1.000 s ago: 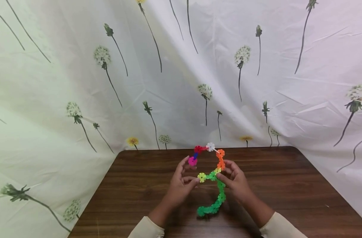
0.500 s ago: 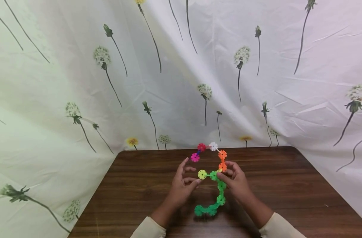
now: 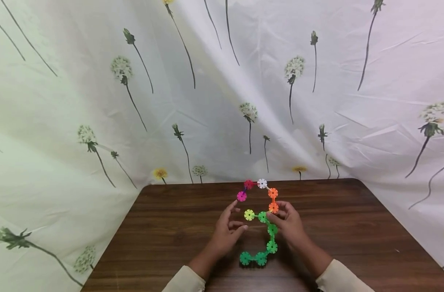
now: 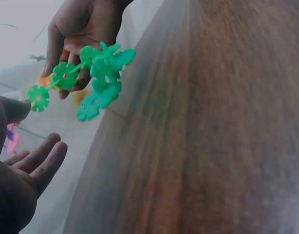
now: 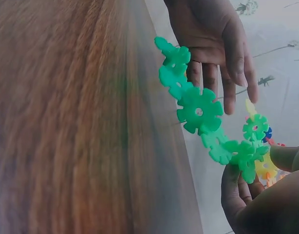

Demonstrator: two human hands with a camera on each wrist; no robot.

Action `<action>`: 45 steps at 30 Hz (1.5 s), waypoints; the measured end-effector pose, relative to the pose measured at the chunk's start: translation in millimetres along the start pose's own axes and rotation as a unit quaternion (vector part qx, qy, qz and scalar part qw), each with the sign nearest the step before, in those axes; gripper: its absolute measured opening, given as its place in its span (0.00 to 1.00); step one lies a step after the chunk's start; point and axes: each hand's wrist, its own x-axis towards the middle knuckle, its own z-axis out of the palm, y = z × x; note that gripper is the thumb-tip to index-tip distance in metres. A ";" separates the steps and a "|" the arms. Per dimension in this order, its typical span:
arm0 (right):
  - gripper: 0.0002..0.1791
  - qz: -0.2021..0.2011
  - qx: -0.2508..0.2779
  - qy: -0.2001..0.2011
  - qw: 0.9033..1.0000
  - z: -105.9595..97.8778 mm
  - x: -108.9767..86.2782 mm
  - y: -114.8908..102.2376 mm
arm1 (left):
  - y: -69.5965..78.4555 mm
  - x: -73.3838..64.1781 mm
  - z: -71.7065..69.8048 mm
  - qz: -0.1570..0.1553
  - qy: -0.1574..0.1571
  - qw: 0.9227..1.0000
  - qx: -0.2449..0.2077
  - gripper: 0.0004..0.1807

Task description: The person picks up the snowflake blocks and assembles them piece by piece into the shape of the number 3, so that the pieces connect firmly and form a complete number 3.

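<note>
A chain of notched flower-shaped plastic discs [image 3: 272, 246] stands up in a shape like a figure 3 in the head view. Its upper arc runs from a magenta disc [image 3: 242, 196] through red and white [image 3: 262, 183] to orange; the lower curve is green. A yellow disc [image 3: 249, 215] ends a short middle branch. My right hand [image 3: 293, 225] pinches the chain where the branch meets the orange and green parts; its thumb hides that joint. My left hand [image 3: 225, 233] is left of the chain, fingers spread, thumb just below the yellow disc and apart from it.
A dark brown wood-grain table [image 3: 163, 243] lies under the hands. Behind it hangs a pale cloth [image 3: 214, 121] printed with dandelions, close to the table's back edge.
My left thumb has come away from the yellow disc and the hand has lowered slightly. The chain has turned so its discs face the head camera more. My right hand keeps its pinch.
</note>
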 end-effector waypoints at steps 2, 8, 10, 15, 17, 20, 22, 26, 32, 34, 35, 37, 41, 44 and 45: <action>0.33 0.007 -0.007 0.002 1.000 -1.0 1.7 2.7 | -2.1 -1.0 -0.8 0.007 0.000 1.000 0.009 0.45; 0.32 0.027 -0.021 -0.011 0.999 -4.1 8.3 11.6 | -8.2 -4.4 -2.6 0.030 0.008 0.998 0.050 0.39; 0.31 0.033 -0.026 -0.018 0.999 -5.1 10.6 13.7 | -10.9 -4.4 -2.5 0.035 0.011 0.998 0.056 0.37; 0.31 0.038 -0.039 -0.024 0.998 -7.2 18.2 21.0 | -14.8 -4.3 -2.8 0.040 0.025 0.996 0.076 0.37; 0.32 0.038 -0.050 -0.022 0.998 -8.4 21.9 24.7 | -15.6 -4.3 -3.6 0.040 0.030 0.995 0.085 0.37; 0.31 0.040 -0.066 -0.019 0.997 -10.5 27.1 30.4 | -17.2 -4.7 -4.7 0.035 0.032 0.994 0.097 0.37; 0.30 0.038 -0.073 -0.019 0.996 -11.6 29.7 34.0 | -18.7 -5.0 -5.1 0.029 0.033 0.994 0.101 0.37; 0.30 0.021 -0.090 -0.022 0.995 -12.9 33.3 40.6 | -22.8 -5.1 -5.8 0.020 0.037 0.994 0.100 0.37; 0.29 0.006 -0.099 -0.020 0.995 -14.2 35.7 45.3 | -27.7 -4.8 -6.8 0.018 0.038 0.994 0.102 0.36; 0.29 0.000 -0.099 -0.022 0.995 -14.3 35.9 46.1 | -28.1 -4.8 -7.2 0.014 0.036 0.994 0.103 0.36; 0.28 -0.004 -0.098 -0.024 0.995 -14.1 35.5 45.9 | -28.2 -5.1 -7.3 0.013 0.035 0.994 0.106 0.37; 0.28 -0.011 -0.099 -0.027 0.995 -13.8 35.0 46.0 | -27.9 -5.4 -7.3 0.010 0.036 0.993 0.109 0.37; 0.27 -0.022 -0.101 -0.028 0.994 -12.9 33.2 45.7 | -26.6 -6.4 -7.7 0.009 0.037 0.993 0.114 0.36; 0.27 -0.027 -0.109 -0.027 0.993 -12.5 32.1 46.5 | -26.8 -6.9 -8.1 0.011 0.038 0.993 0.115 0.36; 0.26 -0.026 -0.111 -0.026 0.993 -12.6 31.9 46.9 | -26.8 -7.2 -8.1 0.012 0.038 0.993 0.115 0.36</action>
